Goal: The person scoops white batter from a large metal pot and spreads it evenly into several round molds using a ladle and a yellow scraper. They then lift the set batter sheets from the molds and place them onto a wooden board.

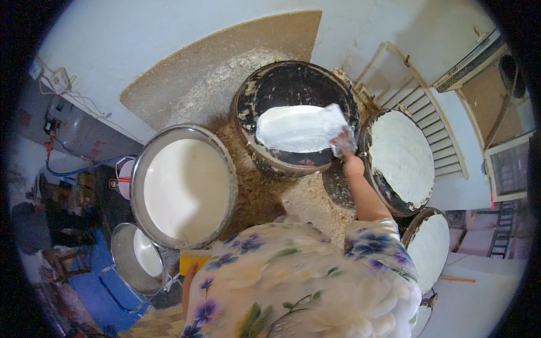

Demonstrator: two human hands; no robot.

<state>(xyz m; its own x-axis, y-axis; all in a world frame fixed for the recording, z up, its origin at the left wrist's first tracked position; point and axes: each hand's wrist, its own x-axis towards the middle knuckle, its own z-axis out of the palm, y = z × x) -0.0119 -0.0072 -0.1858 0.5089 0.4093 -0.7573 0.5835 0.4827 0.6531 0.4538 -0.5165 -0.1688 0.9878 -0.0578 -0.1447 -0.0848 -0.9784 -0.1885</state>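
My right hand [345, 143] is over the right part of a round black griddle [291, 84], shut on a pale, blurred flat scraper [336, 120] that touches the white batter. The batter layer [291, 129] covers a wide band across the griddle's front half; the dark surface behind it is bare. Low at the left, my left hand [190, 274] is mostly hidden by the flowered sleeve, beside a yellow object [194, 262]; its grip cannot be made out. A large metal pot of white batter [186, 190] stands left of the griddle.
Two more round griddles, one beside the first [403, 156] and one nearer [429, 253], bear white layers. A smaller metal pot [137, 257] with white liquid stands at the lower left. Behind are a brown board [236, 42] against the wall and a slatted rack [431, 122].
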